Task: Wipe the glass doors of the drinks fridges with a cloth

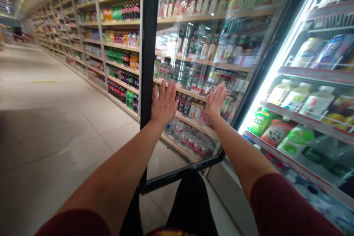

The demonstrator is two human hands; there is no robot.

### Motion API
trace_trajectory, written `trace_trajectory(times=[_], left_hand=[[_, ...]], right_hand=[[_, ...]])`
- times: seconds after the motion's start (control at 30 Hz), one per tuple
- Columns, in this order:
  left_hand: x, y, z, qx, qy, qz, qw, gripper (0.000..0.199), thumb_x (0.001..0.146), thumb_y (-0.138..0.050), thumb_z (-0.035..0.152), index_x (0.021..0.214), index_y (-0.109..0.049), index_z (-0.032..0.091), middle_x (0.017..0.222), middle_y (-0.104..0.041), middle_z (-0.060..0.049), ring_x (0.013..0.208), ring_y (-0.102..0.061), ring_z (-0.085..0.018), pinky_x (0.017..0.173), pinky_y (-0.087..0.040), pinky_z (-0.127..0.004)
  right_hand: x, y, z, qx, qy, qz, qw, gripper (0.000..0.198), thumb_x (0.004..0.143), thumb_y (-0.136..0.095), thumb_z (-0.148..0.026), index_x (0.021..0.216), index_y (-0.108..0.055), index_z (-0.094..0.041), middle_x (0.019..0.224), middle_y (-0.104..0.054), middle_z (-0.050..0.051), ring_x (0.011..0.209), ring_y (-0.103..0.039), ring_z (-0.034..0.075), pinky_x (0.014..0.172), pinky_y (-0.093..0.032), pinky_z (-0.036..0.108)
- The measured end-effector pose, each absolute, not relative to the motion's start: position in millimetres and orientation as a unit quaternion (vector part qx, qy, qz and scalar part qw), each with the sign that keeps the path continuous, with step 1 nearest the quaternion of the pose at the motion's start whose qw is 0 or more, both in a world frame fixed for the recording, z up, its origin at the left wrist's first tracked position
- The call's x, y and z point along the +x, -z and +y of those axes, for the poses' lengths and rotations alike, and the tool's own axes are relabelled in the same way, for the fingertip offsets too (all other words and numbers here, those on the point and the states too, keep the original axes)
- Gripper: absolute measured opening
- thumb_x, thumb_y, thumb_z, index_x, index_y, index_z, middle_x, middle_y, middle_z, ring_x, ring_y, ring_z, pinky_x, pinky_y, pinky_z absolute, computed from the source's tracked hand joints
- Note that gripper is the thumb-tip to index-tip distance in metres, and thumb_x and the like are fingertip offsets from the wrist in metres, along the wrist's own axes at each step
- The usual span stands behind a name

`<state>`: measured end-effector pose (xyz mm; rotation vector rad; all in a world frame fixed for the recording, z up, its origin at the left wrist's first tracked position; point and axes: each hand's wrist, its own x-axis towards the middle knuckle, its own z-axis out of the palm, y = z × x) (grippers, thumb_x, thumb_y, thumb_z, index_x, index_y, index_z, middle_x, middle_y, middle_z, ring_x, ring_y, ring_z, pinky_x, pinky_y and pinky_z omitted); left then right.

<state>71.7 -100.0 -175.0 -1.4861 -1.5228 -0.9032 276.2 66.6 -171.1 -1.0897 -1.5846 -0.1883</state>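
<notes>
Head view. Upright glass door in a thick black frame (149, 51) stands swung out from a lit drinks cooler with a grey base panel (225, 188).

Left hand (164, 107): palm laid against the glass, fingers extended and somewhat spread, tips pointing up, thumb out to the right; just beside the door's left edge, its outer side at the frame.

Right hand (216, 100): fingers drawn together over a crumpled beige cloth (225, 92), holding it to the glass. Cloth shows past the fingers on both sides; fingertip grip partly hidden. Location of cloth: lower half of the door, nearer the right edge than the left, above the bottom right corner.

Through the glass: pale wooden shelves with rows of bottles; on the lowest tier, clear plastic bottles with red-and-white labels (190, 142).

Right of the door, inside the cooler: pale juice bottles with white caps (298, 96) on a middle shelf; below them, near that shelf's left end, a bright green bottle (260, 120) and a red-labelled bottle (276, 132) side by side.

Left of the door: long wall shelving with grey uprights (98, 22), stocked with coloured drinks, beside a pale tiled floor (69, 132). Both arms wear short maroon sleeves (282, 202).
</notes>
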Motion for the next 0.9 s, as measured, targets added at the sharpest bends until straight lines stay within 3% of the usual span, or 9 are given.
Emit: trace_trajectory(times=[0.17,0.3,0.53,0.7,0.9], left_hand=[[72,174,-100,-0.591,0.360,-0.604,0.395,0.072,0.112,-0.044,0.032,0.176,-0.018,0.011,0.180,-0.015,-0.016,0.169,-0.004,-0.035,0.139,-0.006,-0.063],[73,175,-101,-0.587,0.357,-0.605,0.401,0.073,0.112,-0.044,0.032,0.176,-0.017,0.011,0.180,-0.016,-0.017,0.169,-0.005,-0.035,0.139,-0.006,-0.063],[73,176,-102,-0.587,0.371,-0.599,0.398,0.073,0.112,-0.043,0.032,0.177,-0.015,0.014,0.179,-0.019,-0.016,0.169,-0.009,-0.035,0.139,-0.006,-0.063],[75,174,-104,-0.587,0.364,-0.608,0.391,0.073,0.111,-0.045,0.031,0.177,-0.017,0.013,0.179,-0.018,-0.016,0.169,-0.008,-0.035,0.139,-0.007,-0.062],[75,174,-104,-0.584,0.358,-0.609,0.399,0.073,0.112,-0.044,0.031,0.176,-0.017,0.012,0.179,-0.018,-0.016,0.169,-0.006,-0.035,0.139,-0.007,-0.062]], right_hand=[[284,179,67,-0.477,0.071,-0.658,0.578,0.075,0.107,-0.019,-0.043,0.175,-0.017,-0.010,0.180,-0.021,0.024,0.171,-0.015,0.035,0.129,-0.033,0.071],[294,197,66,-0.495,0.039,-0.669,0.553,0.077,0.107,-0.020,-0.046,0.175,-0.019,-0.009,0.182,-0.018,0.023,0.170,-0.018,0.037,0.129,-0.030,0.073],[307,177,88,-0.501,0.026,-0.633,0.589,0.077,0.109,-0.015,-0.048,0.175,-0.016,-0.008,0.180,-0.018,0.027,0.171,-0.015,0.036,0.129,-0.031,0.074],[303,208,83,-0.503,0.011,-0.632,0.590,0.078,0.109,-0.019,-0.049,0.173,-0.018,-0.005,0.178,-0.023,0.030,0.170,-0.017,0.037,0.128,-0.034,0.072],[319,206,102,-0.533,0.014,-0.593,0.604,0.071,0.112,-0.020,-0.042,0.172,-0.023,-0.003,0.177,-0.025,0.032,0.168,-0.023,0.041,0.128,-0.034,0.074]])
